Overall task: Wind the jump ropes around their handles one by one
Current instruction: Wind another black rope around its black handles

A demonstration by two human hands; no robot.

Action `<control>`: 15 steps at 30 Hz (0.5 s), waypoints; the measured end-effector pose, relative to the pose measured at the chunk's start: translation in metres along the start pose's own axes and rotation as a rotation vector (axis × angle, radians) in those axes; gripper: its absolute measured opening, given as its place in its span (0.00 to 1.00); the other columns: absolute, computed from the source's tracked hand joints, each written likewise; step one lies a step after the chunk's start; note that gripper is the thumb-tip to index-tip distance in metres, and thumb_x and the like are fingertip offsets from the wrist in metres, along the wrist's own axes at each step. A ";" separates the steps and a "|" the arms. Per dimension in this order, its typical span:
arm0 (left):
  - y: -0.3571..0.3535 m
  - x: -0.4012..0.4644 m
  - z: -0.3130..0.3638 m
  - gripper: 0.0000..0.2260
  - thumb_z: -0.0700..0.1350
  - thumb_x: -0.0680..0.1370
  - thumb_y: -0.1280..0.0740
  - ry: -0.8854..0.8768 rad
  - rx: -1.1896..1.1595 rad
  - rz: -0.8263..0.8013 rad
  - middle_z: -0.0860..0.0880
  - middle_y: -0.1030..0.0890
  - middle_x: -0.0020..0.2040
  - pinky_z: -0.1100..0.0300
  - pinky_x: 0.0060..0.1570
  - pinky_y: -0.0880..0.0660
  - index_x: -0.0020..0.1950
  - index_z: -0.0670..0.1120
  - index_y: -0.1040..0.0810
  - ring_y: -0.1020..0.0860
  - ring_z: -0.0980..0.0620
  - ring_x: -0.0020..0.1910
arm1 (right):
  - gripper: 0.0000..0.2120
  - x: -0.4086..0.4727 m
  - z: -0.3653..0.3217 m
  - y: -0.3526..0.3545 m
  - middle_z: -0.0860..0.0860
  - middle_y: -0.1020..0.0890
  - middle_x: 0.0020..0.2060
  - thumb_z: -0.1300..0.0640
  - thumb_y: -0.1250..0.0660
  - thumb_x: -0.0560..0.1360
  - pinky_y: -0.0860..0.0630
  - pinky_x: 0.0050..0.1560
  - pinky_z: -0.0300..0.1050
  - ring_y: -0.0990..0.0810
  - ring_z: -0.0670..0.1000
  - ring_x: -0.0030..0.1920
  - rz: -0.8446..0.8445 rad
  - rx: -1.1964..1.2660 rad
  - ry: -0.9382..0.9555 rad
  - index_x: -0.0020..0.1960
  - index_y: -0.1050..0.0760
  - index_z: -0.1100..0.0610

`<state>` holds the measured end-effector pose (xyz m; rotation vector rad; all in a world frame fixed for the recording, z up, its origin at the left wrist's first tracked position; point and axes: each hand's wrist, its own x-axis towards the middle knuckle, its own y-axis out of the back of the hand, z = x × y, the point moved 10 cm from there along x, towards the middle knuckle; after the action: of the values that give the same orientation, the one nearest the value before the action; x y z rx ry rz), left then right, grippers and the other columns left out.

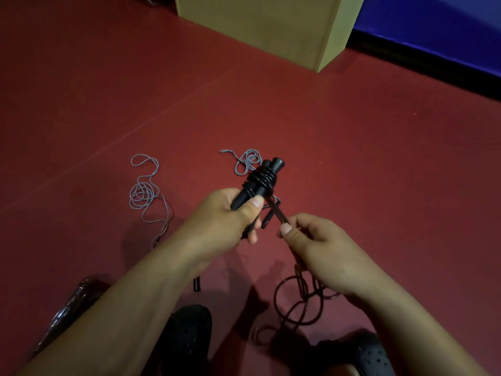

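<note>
Open red floor (95, 90) spreads wide ahead and left. A cardboard box (271, 25) blocks the far middle, grey cord (143, 191) litters the left, dark rope loops (298, 302) lie near right.

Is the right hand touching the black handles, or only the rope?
Apart. In the head view the right hand pinches only the dark rope, with floor showing between it and the black handles that the left hand grips.

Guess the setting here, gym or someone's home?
Probably a gym or sports hall, not certain. Signs: seamed dark red sports-type floor, a blue mat-like pad along the far edge, and several jump ropes, including loose grey rope lying on the floor. A cardboard box stands nearby.
</note>
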<state>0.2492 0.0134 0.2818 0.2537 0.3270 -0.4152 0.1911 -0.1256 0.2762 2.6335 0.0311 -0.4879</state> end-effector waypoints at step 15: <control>0.019 0.006 -0.005 0.07 0.47 0.83 0.38 -0.012 0.026 0.184 0.53 0.20 0.32 0.59 0.39 0.29 0.48 0.47 0.24 0.23 0.59 0.27 | 0.07 -0.004 0.000 -0.008 0.43 0.28 0.22 0.53 0.36 0.80 0.35 0.27 0.36 0.31 0.42 0.23 -0.043 -0.041 0.028 0.45 0.24 0.54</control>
<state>0.2614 0.0300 0.2789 0.3036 0.2838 -0.2394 0.1871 -0.1184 0.2745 2.6043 0.1052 -0.4596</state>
